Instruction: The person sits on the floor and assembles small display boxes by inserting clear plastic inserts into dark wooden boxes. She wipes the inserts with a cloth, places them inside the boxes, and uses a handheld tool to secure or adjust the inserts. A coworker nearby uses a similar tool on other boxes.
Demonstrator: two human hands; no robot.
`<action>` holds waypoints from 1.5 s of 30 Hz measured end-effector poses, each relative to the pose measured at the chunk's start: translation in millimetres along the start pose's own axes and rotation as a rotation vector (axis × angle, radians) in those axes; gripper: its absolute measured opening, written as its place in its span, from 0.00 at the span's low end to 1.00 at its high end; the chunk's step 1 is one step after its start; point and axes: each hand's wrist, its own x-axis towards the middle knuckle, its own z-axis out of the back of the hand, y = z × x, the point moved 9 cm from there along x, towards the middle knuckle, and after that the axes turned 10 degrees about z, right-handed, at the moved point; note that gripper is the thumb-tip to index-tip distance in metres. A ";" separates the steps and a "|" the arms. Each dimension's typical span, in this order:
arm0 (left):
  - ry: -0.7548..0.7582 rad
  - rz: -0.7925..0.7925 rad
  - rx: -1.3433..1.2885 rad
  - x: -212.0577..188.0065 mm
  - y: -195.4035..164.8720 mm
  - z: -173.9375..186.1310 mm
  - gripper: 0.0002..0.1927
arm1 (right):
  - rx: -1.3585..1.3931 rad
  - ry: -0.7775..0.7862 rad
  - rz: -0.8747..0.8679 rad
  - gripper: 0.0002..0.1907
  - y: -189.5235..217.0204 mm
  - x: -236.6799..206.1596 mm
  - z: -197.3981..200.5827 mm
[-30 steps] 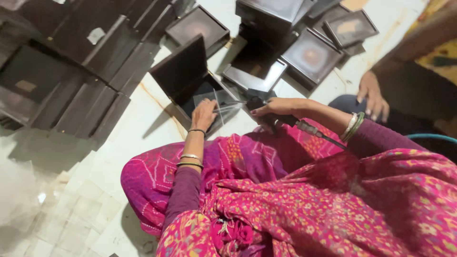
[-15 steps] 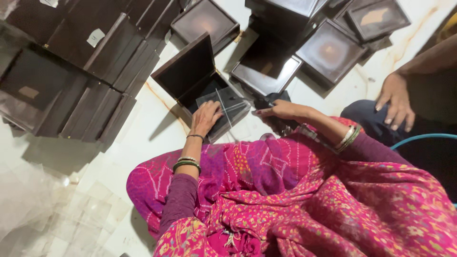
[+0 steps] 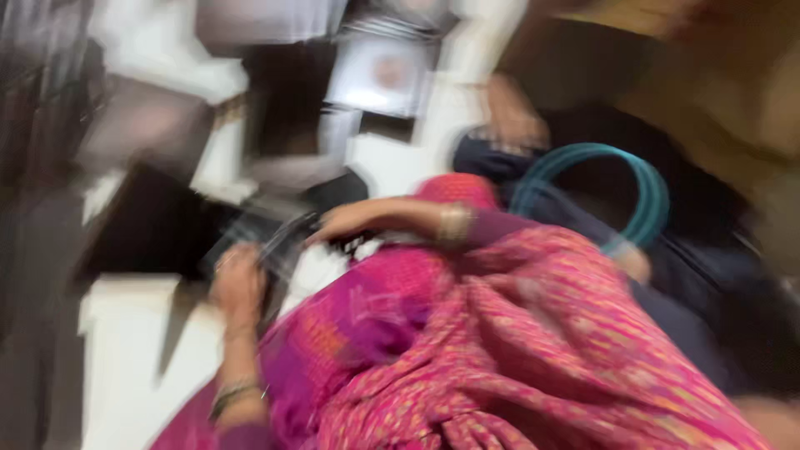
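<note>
The open dark box (image 3: pixel 158 225) sits on the white floor (image 3: pixel 125 350) just ahead of your knees, its lid tipped up toward the left, and the whole view is smeared with blur right now. Your left hand (image 3: pixel 237 283) is down at the box's near edge, resting against what looks like a clear plastic sheet (image 3: pixel 258 246) lying across the box; the fingers (image 3: pixel 229 262) curl down onto it, but the blur is too heavy to say whether they pinch it or just press. Your right hand (image 3: pixel 346 223) reaches in from the right, arm stretched across your lap, fingertips at the far corner of that same sheet. Whether those fingers are clenched or released, you cannot tell from this. Bangles (image 3: pixel 454 223) show on your right wrist, and darker ones (image 3: pixel 233 393) on the left forearm. Your pink patterned dress (image 3: pixel 500 350) fills the lower right of the view.

Beyond the box, more dark boxes (image 3: pixel 379 75) lie scattered on the floor, one with a pale inside face turned up. At the upper right another person's hand (image 3: pixel 512 117) rests on a dark-clothed knee, well apart from yours. Beside it lies a teal hose loop (image 3: pixel 646 187).
</note>
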 end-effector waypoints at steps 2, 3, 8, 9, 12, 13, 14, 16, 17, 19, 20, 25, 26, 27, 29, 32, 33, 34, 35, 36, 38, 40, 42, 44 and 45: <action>0.084 0.090 0.063 10.0 8.1 -9.9 0.11 | 0.377 -0.020 -0.056 0.30 -12.1 -2.0 -13.3; 0.107 0.009 0.198 15.3 0.6 -16.6 0.12 | 0.456 0.052 -0.016 0.31 -10.2 -2.3 -22.2; 0.257 0.235 -0.117 32.4 12.1 -36.8 0.14 | 0.673 0.177 -0.035 0.28 -25.1 -16.4 -28.8; 0.193 0.248 -0.077 33.3 11.7 -35.0 0.15 | 0.641 0.201 -0.027 0.28 -27.1 -17.6 -26.7; 0.207 0.282 -0.003 28.0 18.4 -36.2 0.12 | 0.619 0.244 -0.021 0.27 -24.5 -11.5 -32.9; 0.193 0.292 0.011 23.2 17.3 -38.7 0.13 | 0.640 0.249 -0.033 0.26 -26.1 -12.5 -35.8; 0.179 0.297 0.024 18.6 16.5 -39.2 0.14 | 0.662 0.249 -0.043 0.25 -25.0 -12.6 -39.5; 0.170 0.305 0.023 16.5 14.2 -34.5 0.14 | 0.667 0.242 -0.049 0.24 -20.0 -17.2 -42.2; 0.178 0.309 0.011 15.9 13.3 -35.4 0.14 | 0.654 0.237 -0.043 0.25 -19.8 -19.2 -42.0; 0.198 0.332 -0.007 15.8 13.3 -33.9 0.14 | 0.647 0.232 -0.044 0.25 -19.9 -20.7 -42.4; 0.209 0.350 -0.016 16.7 14.2 -32.5 0.13 | 0.650 0.231 -0.051 0.25 -17.8 -22.1 -42.2; 0.209 0.349 -0.010 19.0 17.9 -34.6 0.14 | 0.679 0.255 -0.050 0.25 -14.9 -19.7 -42.6; 0.204 0.344 -0.007 19.2 18.8 -35.7 0.14 | 0.666 0.250 -0.049 0.25 -16.2 -18.5 -41.7; 0.199 0.338 -0.003 19.3 19.6 -36.6 0.14 | 0.652 0.244 -0.049 0.25 -17.6 -17.6 -40.8; 0.195 0.326 -0.019 19.4 21.1 -38.1 0.14 | 0.653 0.238 -0.058 0.25 -20.5 -17.0 -40.3; 0.200 0.335 -0.011 18.7 23.7 -39.7 0.15 | 0.632 0.219 -0.033 0.25 -20.7 -16.7 -37.7; 0.203 0.342 -0.005 18.2 24.7 -40.3 0.15 | 0.620 0.209 -0.020 0.25 -19.8 -16.6 -36.4; 0.206 0.342 -0.009 17.7 25.3 -40.9 0.15 | 0.617 0.210 -0.025 0.25 -19.7 -17.0 -36.6; 0.209 0.342 -0.013 17.3 25.2 -41.2 0.15 | 0.614 0.211 -0.030 0.25 -19.4 -17.5 -36.8; 0.211 0.343 -0.018 17.0 25.3 -41.4 0.15 | 0.610 0.212 -0.035 0.25 -19.1 -17.9 -36.9; 0.209 0.327 -0.016 17.0 24.1 -41.3 0.15 | 0.608 0.207 -0.058 0.25 -19.7 -18.8 -37.0; 0.216 0.332 -0.020 17.3 24.5 -42.1 0.15 | 0.606 0.203 -0.065 0.25 -19.7 -19.5 -36.5; 0.235 0.356 -0.029 17.2 26.5 -44.1 0.15 | 0.608 0.198 -0.058 0.25 -18.7 -20.4 -35.9; 0.226 0.354 -0.014 17.7 25.7 -43.6 0.16 | 0.622 0.208 -0.041 0.25 -16.9 -21.0 -36.1; 0.221 0.353 -0.006 17.6 25.1 -43.0 0.16 | 0.630 0.213 -0.032 0.25 -15.8 -21.6 -36.3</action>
